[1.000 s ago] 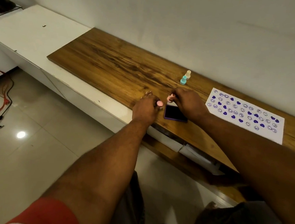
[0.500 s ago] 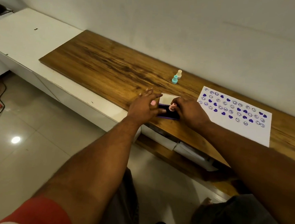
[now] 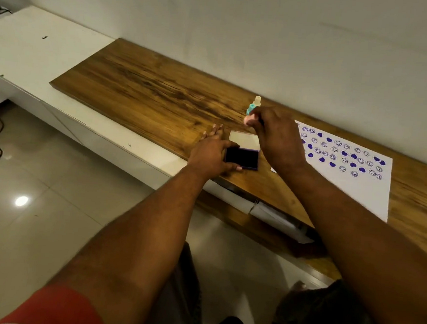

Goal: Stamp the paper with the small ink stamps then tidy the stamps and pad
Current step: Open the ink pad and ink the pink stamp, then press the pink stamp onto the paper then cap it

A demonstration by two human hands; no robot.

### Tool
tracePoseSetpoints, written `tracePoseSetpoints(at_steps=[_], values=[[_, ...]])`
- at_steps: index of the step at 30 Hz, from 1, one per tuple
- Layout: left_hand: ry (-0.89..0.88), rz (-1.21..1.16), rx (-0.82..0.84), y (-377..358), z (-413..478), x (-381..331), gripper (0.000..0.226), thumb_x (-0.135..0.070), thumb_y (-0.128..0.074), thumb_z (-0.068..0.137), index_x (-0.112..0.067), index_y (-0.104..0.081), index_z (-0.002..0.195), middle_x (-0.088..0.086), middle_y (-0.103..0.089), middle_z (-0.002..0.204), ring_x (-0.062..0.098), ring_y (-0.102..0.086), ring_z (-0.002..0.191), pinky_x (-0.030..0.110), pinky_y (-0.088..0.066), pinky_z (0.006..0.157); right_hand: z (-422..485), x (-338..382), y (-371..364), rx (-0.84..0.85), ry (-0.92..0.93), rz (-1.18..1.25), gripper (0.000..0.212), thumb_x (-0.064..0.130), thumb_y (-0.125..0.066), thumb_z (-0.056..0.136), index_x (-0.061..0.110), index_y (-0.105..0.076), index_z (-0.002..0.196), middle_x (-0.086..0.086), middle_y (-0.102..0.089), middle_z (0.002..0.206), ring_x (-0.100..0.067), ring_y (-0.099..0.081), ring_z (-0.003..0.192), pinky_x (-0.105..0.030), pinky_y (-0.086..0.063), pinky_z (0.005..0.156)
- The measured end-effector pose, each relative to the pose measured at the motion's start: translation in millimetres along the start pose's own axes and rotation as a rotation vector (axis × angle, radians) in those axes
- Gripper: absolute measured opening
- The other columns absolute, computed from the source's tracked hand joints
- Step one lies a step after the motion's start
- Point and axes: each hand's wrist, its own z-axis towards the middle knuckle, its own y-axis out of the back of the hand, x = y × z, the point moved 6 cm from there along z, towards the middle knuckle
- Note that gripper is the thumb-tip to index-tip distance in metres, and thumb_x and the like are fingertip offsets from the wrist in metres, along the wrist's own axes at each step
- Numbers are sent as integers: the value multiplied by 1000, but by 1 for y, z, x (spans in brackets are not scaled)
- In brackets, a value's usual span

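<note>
Paper (image 3: 353, 190) bears purple hearts and smileys (in rows) while right fingers (image 3: 259, 116) pinch pink stamp (image 3: 248, 119), left fingers (image 3: 232, 145) grip pad (image 3: 242, 158).

On the wooden bench (image 3: 161, 94), the left hand (image 3: 211, 155) grips the open ink pad (image 3: 242, 158) while the right hand (image 3: 279, 139) pinches a pink stamp (image 3: 249, 119) near the teal stamp (image 3: 249, 110), beside the stamped paper (image 3: 353, 188).

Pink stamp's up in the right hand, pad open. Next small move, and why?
Probably set the pink stamp down beside the teal stamp and cream stamp. The right hand holds it just in front of them, the paper carries rows of prints, and the left hand grips the open ink pad, likely closed next.
</note>
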Motion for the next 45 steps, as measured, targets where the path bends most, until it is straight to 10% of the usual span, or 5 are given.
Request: tracePoseSetpoints(at_steps=[4, 21, 27, 45], values=[[-2, 28, -12, -5, -1, -3, 75, -65, -82, 78, -40, -59, 146, 10, -20, 174, 27, -6, 163, 49, -10, 129, -58, -13, -64, 406, -58, -151, 36, 25, -56, 104, 12, -57, 138, -15, -64, 132, -31, -60, 118, -37, -49, 99], [29, 87, 64, 3, -5, -4, 79, -63, -80, 81, -37, -53, 150, 11, -12, 176, 26, 1, 163, 46, -10, 130, -47, -8, -69, 424, -13, -209, 40, 27, -64, 99, 13, -56, 136, -13, -66, 129, -29, -62, 117, -37, -51, 98], [-52, 97, -26, 28, 2, -39, 88, -73, -71, 84, -34, -45, 158, 9, -20, 174, 26, -6, 163, 48, -13, 130, -38, -39, -19, 124, -227, 146, 28, 33, -59, 102, 18, -67, 125, -6, -73, 118, -23, -67, 106, -28, -47, 84], [-238, -136, 4, -125, 31, -257, 98, -73, -64, 90, -23, -28, 166, 4, -21, 174, 23, -17, 161, 36, -14, 126, -154, -262, 96, 28, -592, -47, 26, 22, -64, 101, 3, -71, 116, -20, -73, 112, -39, -67, 99, -39, -50, 79]])
